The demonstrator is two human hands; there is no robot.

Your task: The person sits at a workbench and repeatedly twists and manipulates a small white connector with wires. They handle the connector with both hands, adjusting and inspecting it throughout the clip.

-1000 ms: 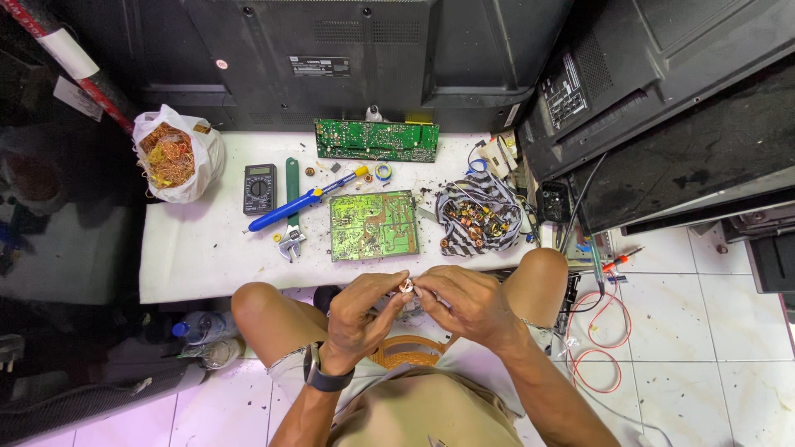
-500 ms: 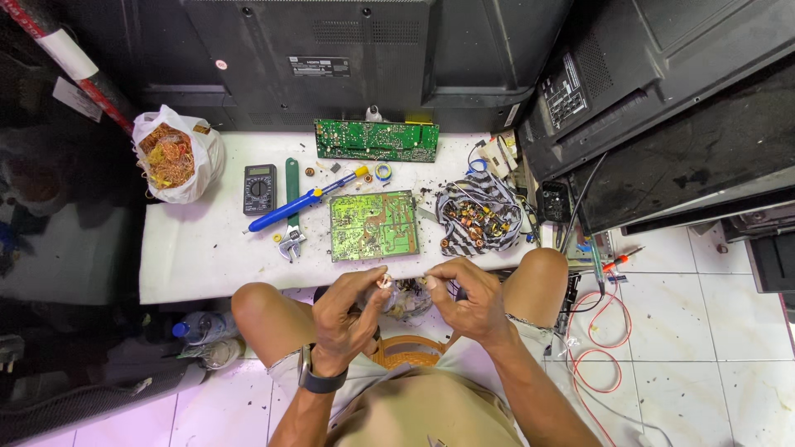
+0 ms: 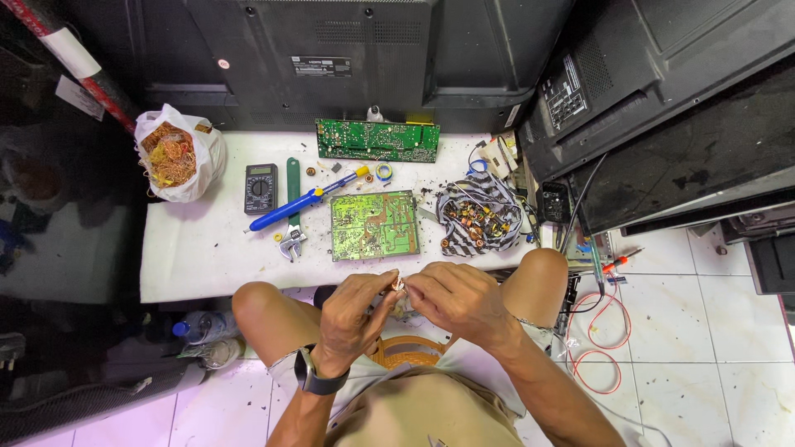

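My left hand (image 3: 354,316) and my right hand (image 3: 454,300) meet above my lap, just in front of the low white table's (image 3: 199,257) near edge. Their fingertips pinch a small pale component (image 3: 397,285) between them; what it is I cannot make out. A dark watch sits on my left wrist. Straight ahead on the table lies a yellow-green circuit board (image 3: 374,224), apart from both hands. Under my hands an orange stool seat (image 3: 406,350) shows between my knees.
A longer green circuit board (image 3: 377,140) lies at the back. Left of centre are a blue-handled screwdriver (image 3: 300,201), a green-handled wrench (image 3: 291,217) and a multimeter (image 3: 261,188). A white bag of copper wire (image 3: 175,155) sits far left, a cloth of parts (image 3: 479,215) right. Black TV housings (image 3: 662,108) crowd the right.
My hands were apart half a second ago and have come back together at the fingertips, closing on the small component. Nothing on the table has moved.
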